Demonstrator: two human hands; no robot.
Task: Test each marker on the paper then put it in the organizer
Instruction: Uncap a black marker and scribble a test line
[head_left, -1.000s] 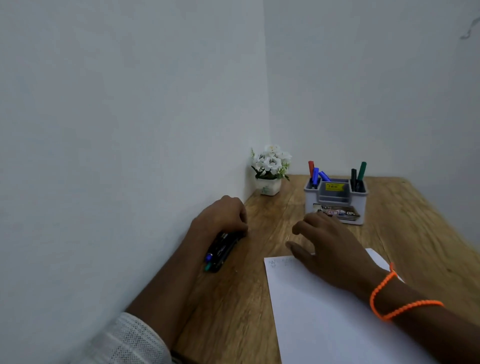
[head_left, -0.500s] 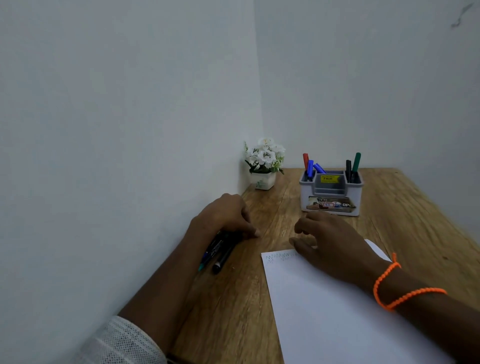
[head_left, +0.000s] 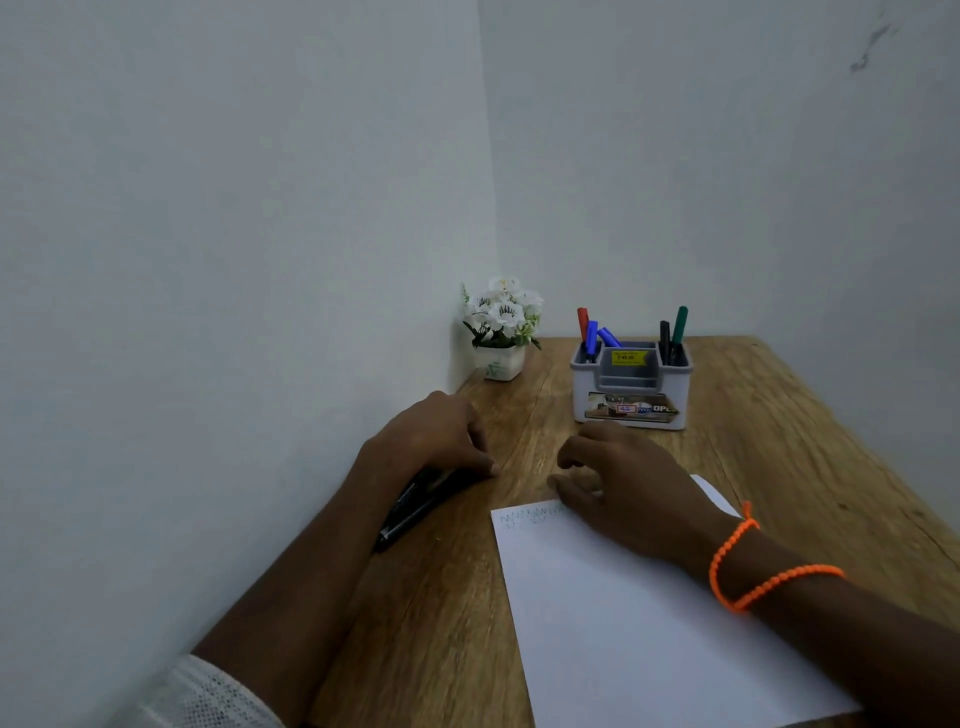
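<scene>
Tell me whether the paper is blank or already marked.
Marked: faint zigzag scribbles run along the top edge of the paper, beside the right hand.

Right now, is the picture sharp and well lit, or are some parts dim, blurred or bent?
Head view: dim, flat light with no glare; the wall corner bows from the wide lens; the scribbles on the paper are faint; the markers under the left hand are dark, colours unclear.

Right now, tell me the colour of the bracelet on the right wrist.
Bright orange, beaded bracelet; the head view shows it plainly.

orange bracelet (head_left: 748, 577), white paper (head_left: 639, 634)
</scene>
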